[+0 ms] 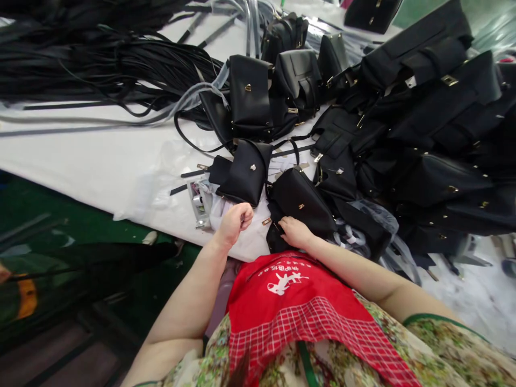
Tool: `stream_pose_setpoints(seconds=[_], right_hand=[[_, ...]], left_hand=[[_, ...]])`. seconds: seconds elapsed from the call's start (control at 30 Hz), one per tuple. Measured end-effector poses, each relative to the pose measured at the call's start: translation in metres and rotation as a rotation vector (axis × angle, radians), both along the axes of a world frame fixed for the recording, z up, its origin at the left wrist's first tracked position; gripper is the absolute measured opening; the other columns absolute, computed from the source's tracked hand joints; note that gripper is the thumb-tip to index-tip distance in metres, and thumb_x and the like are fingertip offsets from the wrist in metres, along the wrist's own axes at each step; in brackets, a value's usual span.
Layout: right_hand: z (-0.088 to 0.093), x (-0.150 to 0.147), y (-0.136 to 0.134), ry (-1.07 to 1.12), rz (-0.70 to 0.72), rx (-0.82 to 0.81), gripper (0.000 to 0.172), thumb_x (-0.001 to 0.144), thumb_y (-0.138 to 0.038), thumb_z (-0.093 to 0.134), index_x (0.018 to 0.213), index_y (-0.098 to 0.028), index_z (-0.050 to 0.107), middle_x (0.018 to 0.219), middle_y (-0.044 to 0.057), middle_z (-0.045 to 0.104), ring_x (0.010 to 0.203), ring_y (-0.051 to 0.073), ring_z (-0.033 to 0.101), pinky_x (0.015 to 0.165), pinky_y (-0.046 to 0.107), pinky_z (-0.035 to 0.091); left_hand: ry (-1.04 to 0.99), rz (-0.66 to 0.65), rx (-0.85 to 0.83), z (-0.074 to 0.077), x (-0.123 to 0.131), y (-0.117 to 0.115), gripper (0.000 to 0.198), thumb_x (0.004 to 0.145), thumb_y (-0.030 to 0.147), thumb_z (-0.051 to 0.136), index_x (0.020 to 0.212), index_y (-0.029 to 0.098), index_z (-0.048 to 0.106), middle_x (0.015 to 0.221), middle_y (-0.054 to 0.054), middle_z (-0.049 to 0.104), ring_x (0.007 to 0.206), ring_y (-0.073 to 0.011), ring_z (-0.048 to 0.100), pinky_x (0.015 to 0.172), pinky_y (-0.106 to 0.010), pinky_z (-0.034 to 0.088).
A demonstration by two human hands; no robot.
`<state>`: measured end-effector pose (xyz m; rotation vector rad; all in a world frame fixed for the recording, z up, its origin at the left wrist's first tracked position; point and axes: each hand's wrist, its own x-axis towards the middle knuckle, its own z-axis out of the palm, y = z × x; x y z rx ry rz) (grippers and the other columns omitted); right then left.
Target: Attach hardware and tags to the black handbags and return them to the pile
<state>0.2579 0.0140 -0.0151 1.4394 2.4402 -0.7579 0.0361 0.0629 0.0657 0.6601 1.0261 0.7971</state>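
My left hand (236,224) is closed in a fist above the white table edge, just below a small black bag (250,169) with a metal clasp. Whatever it may hold is hidden by the fingers. My right hand (295,233) has its fingers bent over the near side of another black bag (302,201), beside a strap end with a gold-coloured buckle (266,221). This bag lies tilted close to my red apron (282,279). Left of the first bag sits a small metal dispenser-like holder (198,204), partly covered by clear plastic.
Many black bags (439,177) are heaped along the right and back of the white table (80,156). Bundles of long black straps (113,64) cover the back left. Clear plastic tubing (189,99) crosses the table. Green floor (52,215) shows at left.
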Motion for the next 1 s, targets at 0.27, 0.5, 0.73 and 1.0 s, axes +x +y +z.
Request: stream_pose_setpoints(seconds=[0.27,0.5,0.73,1.0], right_hand=[[-0.046,-0.048,0.02,-0.097,-0.032,0.009,0.032,0.093,-0.015,0.039,0.121,-0.008,0.054,0.125,0.022,0.049,0.113,0.029,0.044,0.088,0.037,0.042],[-0.044,-0.039,0.032,-0.031,-0.105,0.095,0.032,0.092,-0.011,0.035,0.107,-0.011,0.062,0.13,0.02,0.05,0.116,0.028,0.046,0.092,0.037,0.041],[0.027,0.052,0.047,0.602,-0.862,0.125,0.039,0.096,-0.044,0.032,0.1,-0.019,0.062,0.104,0.01,0.067,0.1,0.025,0.061,0.093,0.04,0.044],[0.189,0.106,-0.008,0.913,-0.836,-0.363,0.046,0.087,-0.054,0.054,0.106,-0.015,0.067,0.101,0.009,0.069,0.091,0.021,0.064,0.084,0.033,0.047]], left_hand=[[0.076,0.058,-0.061,-0.017,-0.014,-0.017,0.003,0.061,0.018,0.046,0.058,0.017,0.047,0.049,0.006,0.04,0.037,-0.0033,0.029,0.039,-0.018,0.011],[0.168,0.075,0.005,-0.017,-0.021,-0.032,0.004,0.057,0.016,0.046,0.053,0.016,0.048,0.05,0.005,0.042,0.041,-0.0043,0.027,0.042,-0.02,0.015],[0.293,-0.083,0.199,0.005,-0.017,-0.024,0.025,0.074,0.024,0.043,0.05,0.019,0.042,0.042,0.005,0.032,0.042,-0.0083,0.027,0.043,-0.023,0.018],[0.557,-0.377,0.755,0.089,0.052,-0.008,0.026,0.093,0.029,0.049,0.109,0.022,0.069,0.107,-0.006,0.072,0.098,-0.0184,0.065,0.087,-0.03,0.049]])
